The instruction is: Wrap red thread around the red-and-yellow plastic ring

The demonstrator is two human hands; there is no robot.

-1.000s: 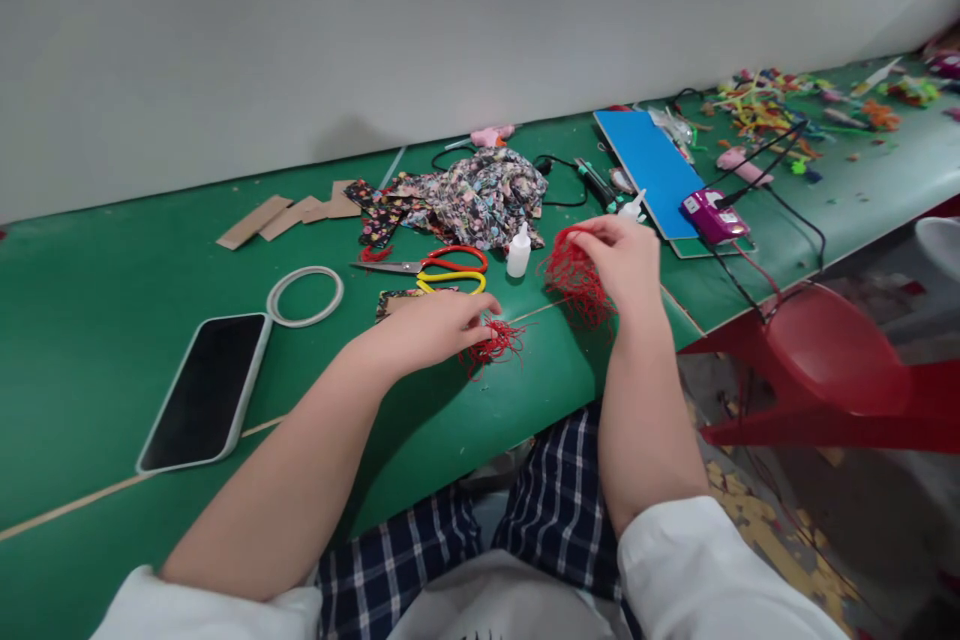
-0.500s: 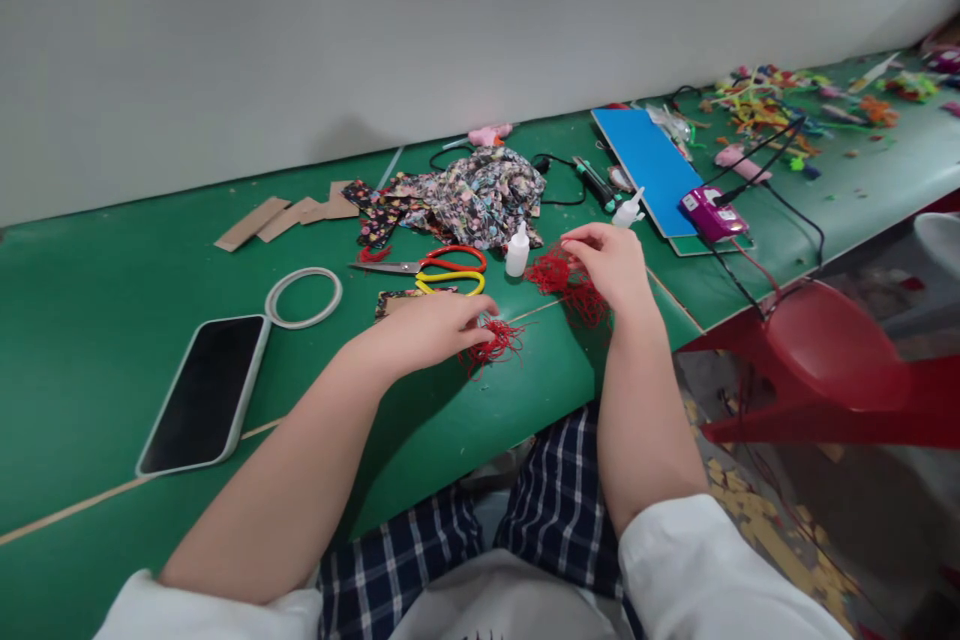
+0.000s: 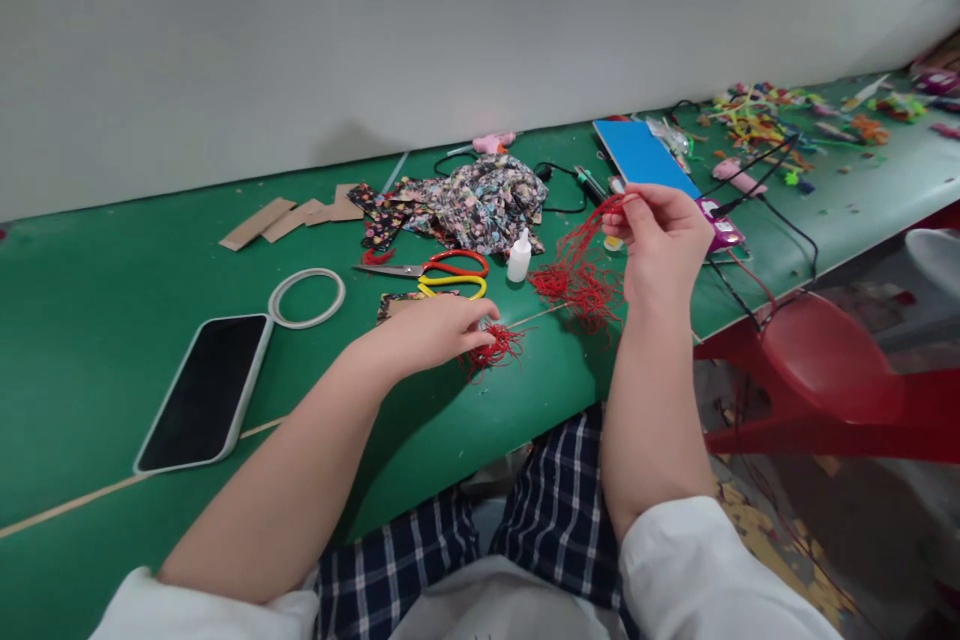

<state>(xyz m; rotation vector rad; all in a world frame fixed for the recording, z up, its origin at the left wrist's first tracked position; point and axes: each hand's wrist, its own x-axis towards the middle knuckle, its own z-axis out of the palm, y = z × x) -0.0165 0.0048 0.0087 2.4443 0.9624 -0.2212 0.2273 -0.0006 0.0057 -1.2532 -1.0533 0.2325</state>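
Note:
Raised above the table, my right hand (image 3: 664, 235) pinches a bundle of red threads (image 3: 589, 235). Its strands hang down to a loose red thread pile (image 3: 577, 295) on the green top. Lower and to the left, my left hand (image 3: 442, 328) rests over a smaller red thread tuft (image 3: 495, 348), thumb and fingers apart with its thumb touching the strands. Behind that hand lie scissors (image 3: 454, 272) with one red and one yellow handle. A white squeeze bottle (image 3: 518, 258) stands upright between the scissors and the pile.
A crumpled floral cloth (image 3: 487, 205) lies at the back, with cardboard strips (image 3: 259, 223) to its left. A phone (image 3: 206, 390) and a white ring (image 3: 279, 310) are at left. Rightward are a blue board (image 3: 645, 155), cables, a pink glue gun (image 3: 739, 175) and a red chair (image 3: 829, 350).
My right hand has lifted and moved right, drawing red threads up from the pile. My left hand stays where it was.

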